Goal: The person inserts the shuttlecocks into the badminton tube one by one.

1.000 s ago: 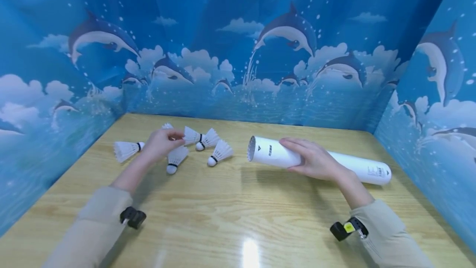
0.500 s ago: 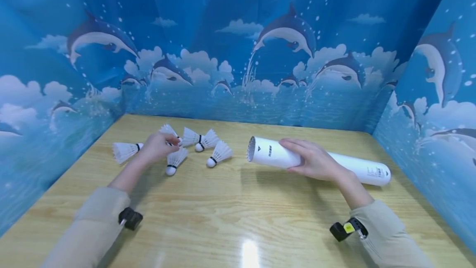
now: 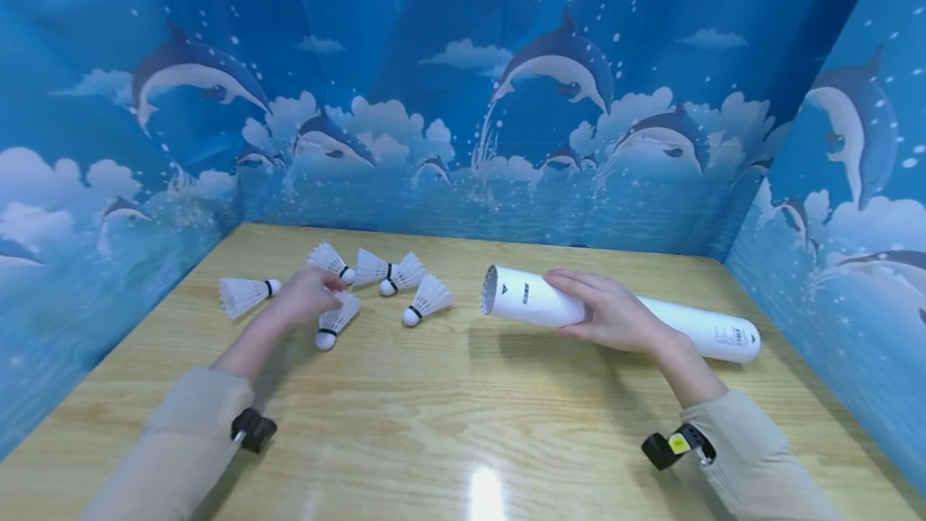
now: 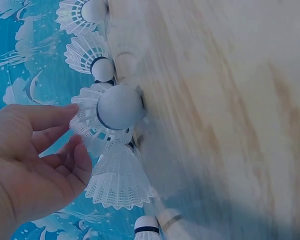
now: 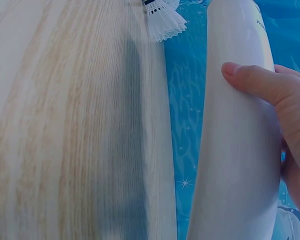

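Note:
My left hand [image 3: 307, 296] is at the white shuttlecock [image 3: 338, 320] nearest the front of a loose group. In the left wrist view its fingertips pinch the rim of that shuttlecock's skirt [image 4: 90, 120], the rounded base pointing away from the palm. My right hand [image 3: 615, 312] grips a long white shuttlecock tube [image 3: 531, 296] around its middle, thumb along the near side in the right wrist view. The tube's open end faces left toward the shuttlecocks and is raised over the table, a shadow below it. Its far end slopes down to the right.
One shuttlecock [image 3: 246, 294] lies left of my left hand. Behind and right of that hand are several more, including a shuttlecock [image 3: 331, 262] at the back and a shuttlecock [image 3: 428, 298] toward the tube. Blue dolphin-print curtains [image 3: 463, 103] border the wooden table [image 3: 405, 416].
My left hand has drawn back from the rear shuttlecocks to the front one, which has shifted slightly left and toward me. The right hand and tube have stayed put.

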Demonstrator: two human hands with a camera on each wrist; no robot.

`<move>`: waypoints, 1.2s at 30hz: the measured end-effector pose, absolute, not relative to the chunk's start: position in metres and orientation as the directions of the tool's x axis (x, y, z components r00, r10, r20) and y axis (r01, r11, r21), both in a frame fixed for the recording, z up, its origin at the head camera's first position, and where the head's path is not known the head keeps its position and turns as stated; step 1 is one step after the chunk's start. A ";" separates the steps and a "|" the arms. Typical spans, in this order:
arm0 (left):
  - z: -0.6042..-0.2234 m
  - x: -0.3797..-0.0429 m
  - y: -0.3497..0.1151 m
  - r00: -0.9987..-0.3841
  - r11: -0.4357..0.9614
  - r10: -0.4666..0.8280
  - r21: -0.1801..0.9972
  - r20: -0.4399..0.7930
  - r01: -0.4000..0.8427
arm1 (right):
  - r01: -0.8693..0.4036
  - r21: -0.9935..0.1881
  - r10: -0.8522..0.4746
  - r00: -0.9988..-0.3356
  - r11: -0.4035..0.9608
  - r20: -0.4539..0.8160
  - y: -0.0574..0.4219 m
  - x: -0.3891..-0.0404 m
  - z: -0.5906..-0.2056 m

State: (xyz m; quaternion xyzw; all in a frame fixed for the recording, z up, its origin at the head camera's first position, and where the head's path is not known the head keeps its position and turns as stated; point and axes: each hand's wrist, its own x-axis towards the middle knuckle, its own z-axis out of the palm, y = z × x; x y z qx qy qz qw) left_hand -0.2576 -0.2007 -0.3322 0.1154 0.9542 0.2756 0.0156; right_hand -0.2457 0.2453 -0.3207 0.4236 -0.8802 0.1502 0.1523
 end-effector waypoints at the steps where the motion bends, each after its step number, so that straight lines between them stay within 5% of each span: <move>1: -0.333 -0.257 -0.201 -0.973 0.821 0.229 0.529 0.035 0.213 | -0.792 -0.134 -0.700 -0.593 0.595 0.396 0.245 -0.246 -0.321; 12: -0.336 -0.257 -0.204 -0.970 0.824 0.244 0.527 0.003 0.209 | -0.787 -0.134 -0.697 -0.600 0.602 0.393 0.246 -0.243 -0.321; 21: -0.337 -0.253 -0.201 -0.958 0.761 0.267 0.633 -0.105 0.142 | -0.790 -0.134 -0.701 -0.597 0.598 0.390 0.246 -0.244 -0.320; 36: -0.333 -0.251 -0.201 -0.906 0.669 0.420 0.690 -0.048 0.274 | -0.786 -0.134 -0.696 -0.601 0.603 0.392 0.244 -0.244 -0.320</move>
